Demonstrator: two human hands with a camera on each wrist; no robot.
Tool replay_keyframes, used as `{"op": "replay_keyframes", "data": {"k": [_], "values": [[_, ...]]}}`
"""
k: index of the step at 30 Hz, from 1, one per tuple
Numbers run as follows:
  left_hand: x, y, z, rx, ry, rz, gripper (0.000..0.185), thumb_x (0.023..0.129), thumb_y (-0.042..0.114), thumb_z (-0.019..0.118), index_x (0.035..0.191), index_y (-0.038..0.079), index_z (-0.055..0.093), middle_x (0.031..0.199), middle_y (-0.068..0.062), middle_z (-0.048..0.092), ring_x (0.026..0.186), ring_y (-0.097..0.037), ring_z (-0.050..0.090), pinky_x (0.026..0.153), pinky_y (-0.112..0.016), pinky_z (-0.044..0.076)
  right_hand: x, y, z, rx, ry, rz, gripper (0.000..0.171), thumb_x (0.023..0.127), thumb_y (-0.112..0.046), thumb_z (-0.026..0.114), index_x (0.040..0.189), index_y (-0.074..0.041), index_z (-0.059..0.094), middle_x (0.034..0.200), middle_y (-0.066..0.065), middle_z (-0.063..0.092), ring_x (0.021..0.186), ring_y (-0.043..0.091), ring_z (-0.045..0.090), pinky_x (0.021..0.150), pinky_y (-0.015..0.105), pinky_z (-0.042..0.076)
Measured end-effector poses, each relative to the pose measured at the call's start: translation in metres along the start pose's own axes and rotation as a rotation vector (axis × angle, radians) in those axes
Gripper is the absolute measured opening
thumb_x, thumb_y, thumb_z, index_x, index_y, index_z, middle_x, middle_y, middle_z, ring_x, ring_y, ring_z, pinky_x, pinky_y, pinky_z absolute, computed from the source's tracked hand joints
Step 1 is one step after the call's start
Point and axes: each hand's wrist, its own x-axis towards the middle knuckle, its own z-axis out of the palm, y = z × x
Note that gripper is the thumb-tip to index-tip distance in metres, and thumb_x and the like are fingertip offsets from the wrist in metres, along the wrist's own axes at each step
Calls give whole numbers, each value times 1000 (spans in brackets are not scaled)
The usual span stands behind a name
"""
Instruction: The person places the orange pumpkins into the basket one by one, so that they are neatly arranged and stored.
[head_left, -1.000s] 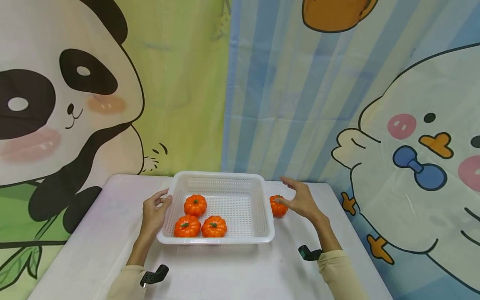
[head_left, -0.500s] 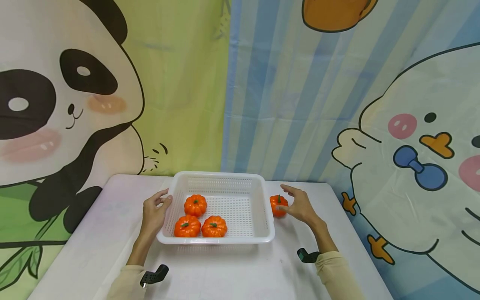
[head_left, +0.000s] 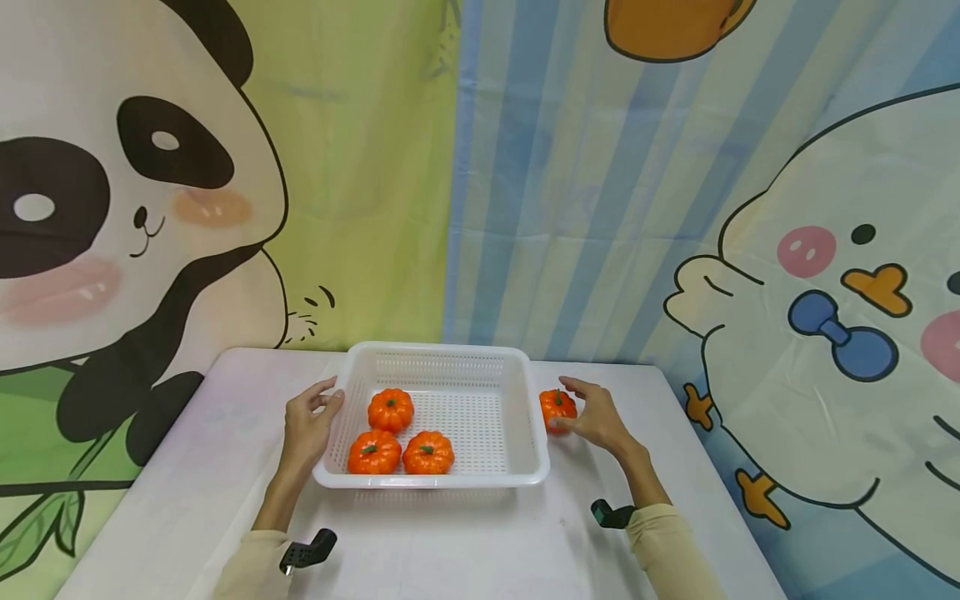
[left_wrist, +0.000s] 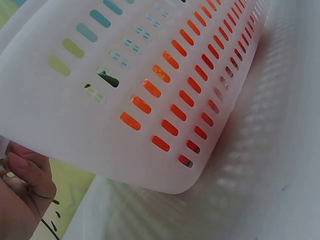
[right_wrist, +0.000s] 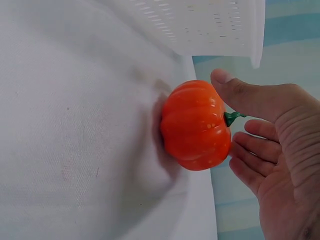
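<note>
A white perforated plastic basket (head_left: 480, 400) sits on the table with three small orange pumpkins inside: one at the back (head_left: 391, 411) and two in front (head_left: 375, 452) (head_left: 428, 454). My left hand (head_left: 307, 425) holds the basket's left rim, its curled fingers (left_wrist: 31, 172) visible at the rim in the left wrist view. Outside the basket, by its right wall, another orange pumpkin (right_wrist: 196, 125) with a green stem stands on the table. My right hand (head_left: 598, 415) is spread around that pumpkin, thumb (right_wrist: 250, 95) on one side and fingers on the other; a firm grip does not show.
The white table (head_left: 480, 550) reaches back to printed curtains (head_left: 525, 208) with a panda and a chick. Each forearm carries a black wrist camera (head_left: 309, 550). Bare tabletop shows in front of the basket.
My right hand has lowered slightly and moved left, bringing thumb and fingers closer around the outside pumpkin. The left hand, the basket and the pumpkins stay where they were.
</note>
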Motion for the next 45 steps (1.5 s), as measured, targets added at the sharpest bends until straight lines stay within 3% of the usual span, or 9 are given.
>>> {"op": "replay_keyframes", "data": {"k": [17,29,45], "values": [[0,0,0,-6,8,10,44,111,20,64,150,1,63,104,-23,74,69,-3,68,67,-17,58,-3,2,6,-20,-27,52,83,83,-24,97,152,1,60,151,24,66,137,51,62,114,68,50],[0,0,0,-17,-2,13,44,111,21,64,150,1,63,103,-23,74,69,-2,68,67,-17,58,-2,5,9,4,-16,37,76,83,-13,96,149,4,62,146,25,69,135,49,64,116,67,49],[1,0,0,-6,3,11,44,111,22,64,150,2,63,103,-24,75,69,-2,68,67,-17,57,-2,9,14,-10,6,19,71,81,-14,97,144,1,68,142,21,72,128,44,68,112,64,53]]}}
